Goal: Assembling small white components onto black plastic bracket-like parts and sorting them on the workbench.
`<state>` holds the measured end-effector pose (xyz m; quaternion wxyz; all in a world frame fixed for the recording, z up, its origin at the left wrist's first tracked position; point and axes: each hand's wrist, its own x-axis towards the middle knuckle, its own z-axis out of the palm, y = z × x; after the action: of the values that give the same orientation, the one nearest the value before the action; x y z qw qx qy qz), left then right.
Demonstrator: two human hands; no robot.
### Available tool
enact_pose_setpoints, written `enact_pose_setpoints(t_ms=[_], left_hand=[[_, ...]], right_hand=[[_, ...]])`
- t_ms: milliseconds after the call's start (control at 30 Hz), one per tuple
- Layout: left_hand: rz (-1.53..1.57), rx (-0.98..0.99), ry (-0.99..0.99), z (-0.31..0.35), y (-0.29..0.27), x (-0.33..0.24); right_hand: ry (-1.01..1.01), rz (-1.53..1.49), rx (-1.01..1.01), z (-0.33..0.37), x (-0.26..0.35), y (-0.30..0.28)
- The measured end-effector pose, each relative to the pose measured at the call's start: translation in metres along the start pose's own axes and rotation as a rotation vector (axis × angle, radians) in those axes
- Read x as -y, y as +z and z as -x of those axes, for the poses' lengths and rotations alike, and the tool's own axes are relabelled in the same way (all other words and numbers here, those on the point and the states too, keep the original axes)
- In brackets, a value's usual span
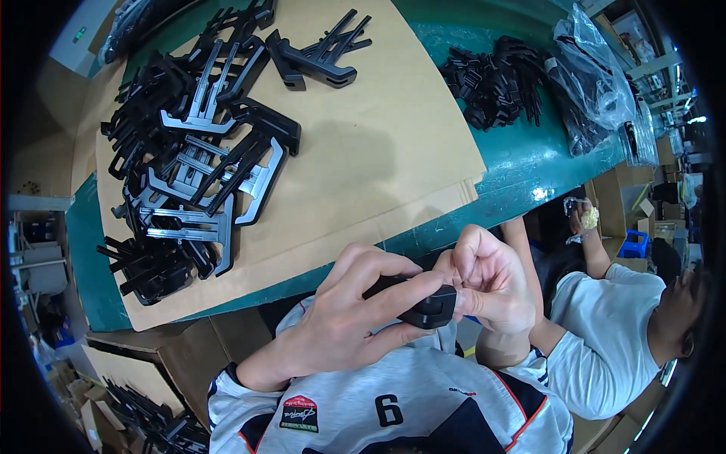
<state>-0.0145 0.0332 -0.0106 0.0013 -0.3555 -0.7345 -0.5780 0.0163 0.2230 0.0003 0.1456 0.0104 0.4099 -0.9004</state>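
Observation:
Just in front of my body, my left hand (355,310) is closed around a small black plastic part (432,309) with a rounded end. Most of that part is hidden behind the fingers. At its right end, my right hand (491,284) has its fingers curled in, and the thumb rests against the part. Whether something small sits in the right fingertips cannot be made out. Beyond the hands, a heap of black and silver-grey clamp-like brackets (200,170) with toothed bars lies on a sheet of brown cardboard (355,174).
The cardboard covers a green table (507,170). Several small black parts (491,83) are piled at the back right, beside clear plastic bags (594,83). A co-worker in a white shirt (605,333) sits close on my right. A cardboard box (174,348) stands at lower left.

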Motion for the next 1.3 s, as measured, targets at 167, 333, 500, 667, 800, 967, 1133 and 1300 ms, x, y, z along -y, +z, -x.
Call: enact_pose_setpoints(t_ms=[167, 333, 500, 667, 800, 967, 1133, 1300], left_hand=[[0.013, -0.013, -0.001, 0.001, 0.001, -0.001], [-0.04, -0.049, 0.001, -0.002, 0.003, -0.004], [-0.094, -0.064, 0.042, -0.005, 0.003, -0.002], [-0.13, -0.074, 0.051, -0.005, -0.007, -0.006], [-0.256, -0.094, 0.073, -0.008, -0.014, -0.019], [-0.135, -0.174, 0.178, -0.011, -0.012, -0.024], [-0.225, -0.262, 0.194, -0.006, -0.011, -0.019], [-0.154, -0.33, 0.417, -0.007, -0.029, -0.026]], right_hand=[[0.013, -0.045, 0.014, 0.006, -0.001, 0.001], [-0.094, 0.095, -0.175, 0.009, -0.004, 0.017], [-0.075, -0.189, -0.067, 0.003, -0.008, 0.018], [0.115, -0.462, 0.077, -0.001, -0.006, 0.017], [0.089, -0.179, -0.02, 0.002, -0.001, 0.021], [-0.127, 0.061, 0.076, -0.009, 0.0, 0.018], [0.024, 0.033, 0.396, -0.03, -0.01, -0.024], [0.222, -0.327, 0.2, -0.016, 0.004, 0.005]])
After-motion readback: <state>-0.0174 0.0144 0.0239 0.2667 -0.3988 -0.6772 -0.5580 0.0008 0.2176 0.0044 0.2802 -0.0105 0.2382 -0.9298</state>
